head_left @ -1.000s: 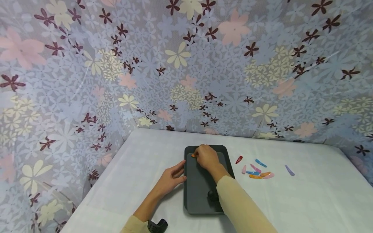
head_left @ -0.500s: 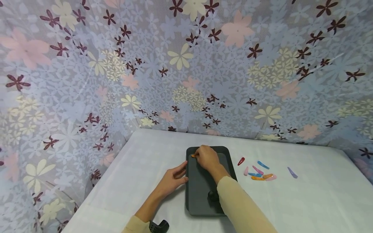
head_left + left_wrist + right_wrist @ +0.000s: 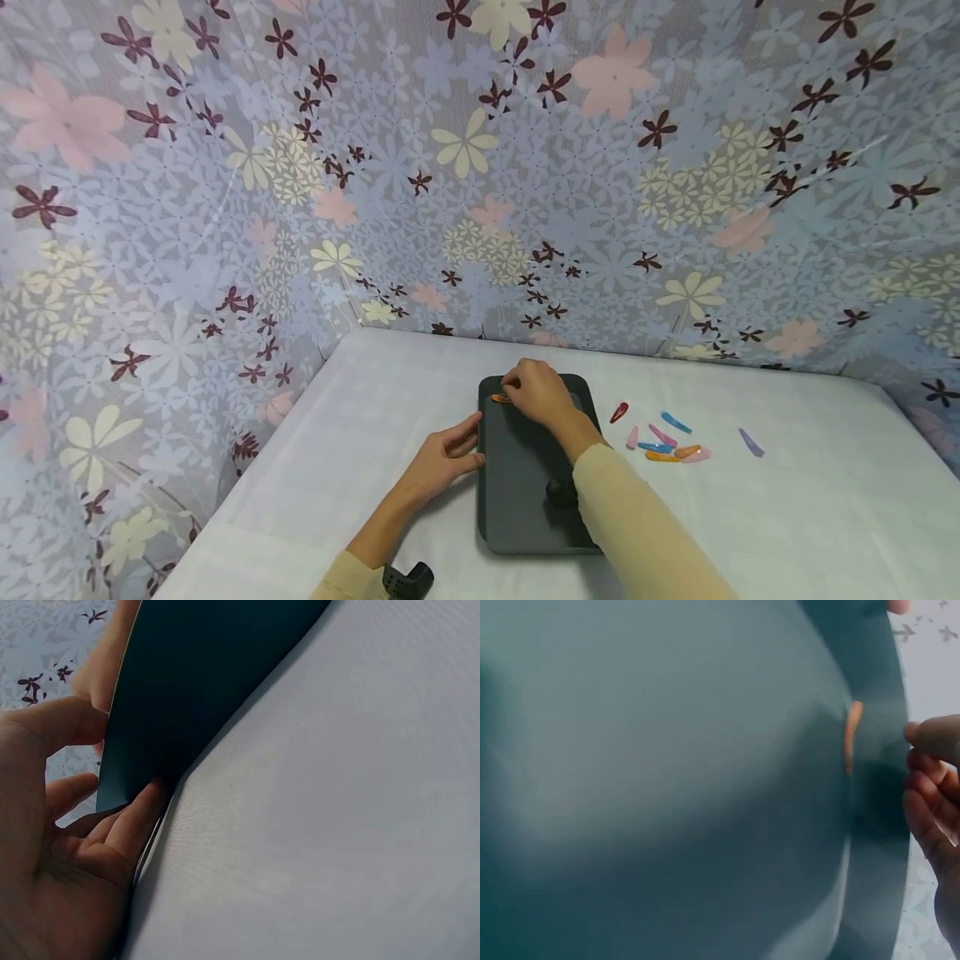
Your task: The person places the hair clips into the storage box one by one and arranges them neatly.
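A floral-print wall covering (image 3: 405,208) rises behind and along both sides, crowded with pale blue, pink, cream and maroon blossoms on gray. It bends at a corner near each end of the white-covered surface (image 3: 825,508), whose far edge runs along it. The light is soft and diffuse.

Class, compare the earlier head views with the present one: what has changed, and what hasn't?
The right hand has let go of the orange clip, which lies in the tray, and lifted slightly away. The left hand stays at the tray's left edge; the other clips lie as before.
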The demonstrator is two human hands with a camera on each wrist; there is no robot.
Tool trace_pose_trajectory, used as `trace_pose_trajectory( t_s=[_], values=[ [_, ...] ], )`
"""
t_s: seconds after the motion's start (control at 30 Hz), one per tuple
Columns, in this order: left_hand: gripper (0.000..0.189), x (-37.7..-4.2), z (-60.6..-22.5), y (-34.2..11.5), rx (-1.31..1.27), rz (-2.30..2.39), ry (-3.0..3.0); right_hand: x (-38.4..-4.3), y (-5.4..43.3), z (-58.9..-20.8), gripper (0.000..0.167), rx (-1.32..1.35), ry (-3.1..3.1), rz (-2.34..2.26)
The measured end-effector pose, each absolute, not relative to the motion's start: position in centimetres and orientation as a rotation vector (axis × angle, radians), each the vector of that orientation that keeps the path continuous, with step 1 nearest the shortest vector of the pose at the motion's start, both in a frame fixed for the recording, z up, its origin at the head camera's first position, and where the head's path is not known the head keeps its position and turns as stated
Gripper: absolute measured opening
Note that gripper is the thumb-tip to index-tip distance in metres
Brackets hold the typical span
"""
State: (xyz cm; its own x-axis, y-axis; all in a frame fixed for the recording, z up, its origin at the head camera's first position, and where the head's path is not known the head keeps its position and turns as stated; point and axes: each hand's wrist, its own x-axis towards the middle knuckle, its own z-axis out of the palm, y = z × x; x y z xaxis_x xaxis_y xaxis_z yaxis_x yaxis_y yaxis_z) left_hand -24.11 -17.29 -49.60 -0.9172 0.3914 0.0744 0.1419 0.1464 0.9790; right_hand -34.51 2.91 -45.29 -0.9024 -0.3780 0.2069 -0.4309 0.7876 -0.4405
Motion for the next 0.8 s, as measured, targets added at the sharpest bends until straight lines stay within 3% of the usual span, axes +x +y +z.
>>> trace_pose_trajectory(
  t_s=[0.8],
  values=[
    [0.071, -24.0, -49.4, -17.0, 0.455, 1.919, 2.129, -34.3, 10.0, -42.6, 0.023, 0.829, -2.838, 0.933]
  ],
)
